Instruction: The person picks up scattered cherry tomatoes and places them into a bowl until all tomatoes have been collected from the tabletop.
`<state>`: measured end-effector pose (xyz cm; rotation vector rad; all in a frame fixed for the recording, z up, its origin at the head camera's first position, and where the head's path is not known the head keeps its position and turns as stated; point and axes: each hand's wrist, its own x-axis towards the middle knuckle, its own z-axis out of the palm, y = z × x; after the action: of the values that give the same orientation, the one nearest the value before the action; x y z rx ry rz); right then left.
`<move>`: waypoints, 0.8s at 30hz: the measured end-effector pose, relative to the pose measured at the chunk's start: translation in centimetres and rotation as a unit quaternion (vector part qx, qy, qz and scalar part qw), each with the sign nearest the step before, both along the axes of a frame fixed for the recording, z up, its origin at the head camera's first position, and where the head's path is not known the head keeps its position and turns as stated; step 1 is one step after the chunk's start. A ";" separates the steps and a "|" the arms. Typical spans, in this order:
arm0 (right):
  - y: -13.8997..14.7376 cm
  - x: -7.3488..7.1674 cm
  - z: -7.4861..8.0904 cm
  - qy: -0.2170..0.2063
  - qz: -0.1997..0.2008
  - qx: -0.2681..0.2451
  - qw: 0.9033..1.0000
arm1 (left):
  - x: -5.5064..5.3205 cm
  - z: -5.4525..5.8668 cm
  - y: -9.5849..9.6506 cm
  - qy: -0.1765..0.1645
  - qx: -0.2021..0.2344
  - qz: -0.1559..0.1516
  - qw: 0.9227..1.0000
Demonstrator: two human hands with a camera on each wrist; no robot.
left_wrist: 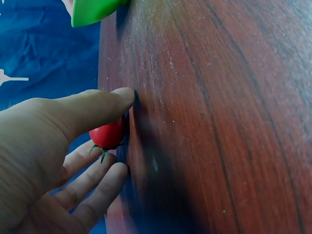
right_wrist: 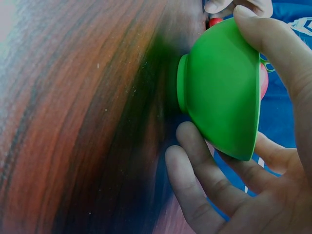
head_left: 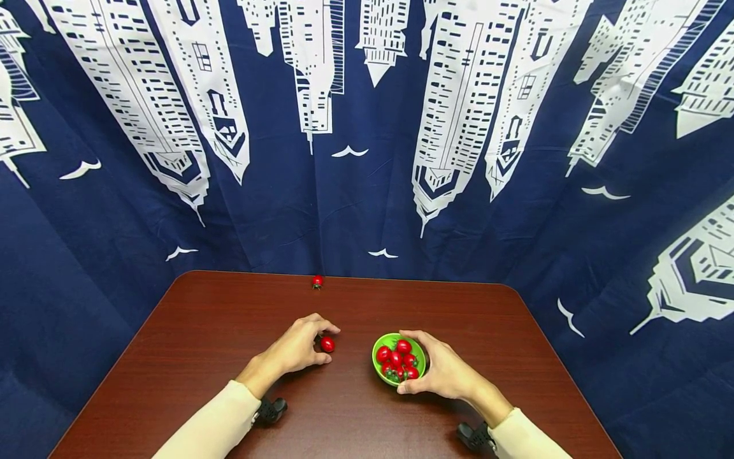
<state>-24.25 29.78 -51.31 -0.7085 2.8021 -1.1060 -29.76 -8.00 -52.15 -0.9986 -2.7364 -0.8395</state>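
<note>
My left hand reaches around a red cherry tomato on the table, thumb and fingers spread on either side of it. In the left wrist view the thumb overlaps the tomato, whose green stem points toward the spread fingers. My right hand holds a small green bowl by its side, thumb at the near rim and fingers at the far one. Several cherry tomatoes lie in the bowl. From the right wrist view, the bowl shows its outer wall and foot close over the table.
Another cherry tomato sits at the far edge of the brown wooden table. Behind the table hangs a dark blue curtain with white buildings and birds. Black wrist cameras are strapped under both sleeves.
</note>
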 end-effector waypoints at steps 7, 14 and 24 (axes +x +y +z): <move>-0.1 0.0 0.0 -0.005 -0.003 0.002 1.000 | -0.3 -0.2 -0.1 -0.020 0.032 -0.010 0.999; -0.1 0.0 0.1 0.004 -0.003 0.002 1.000 | -0.4 -0.1 -0.1 -0.022 0.032 -0.011 0.999; -0.2 0.1 0.1 -0.002 -0.007 -0.001 1.000 | -0.3 -0.2 -0.1 -0.014 0.031 -0.008 0.999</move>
<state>-24.18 29.56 -51.21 -0.6866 2.8064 -1.1121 -30.09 -8.09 -52.38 -1.0055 -2.7107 -0.9428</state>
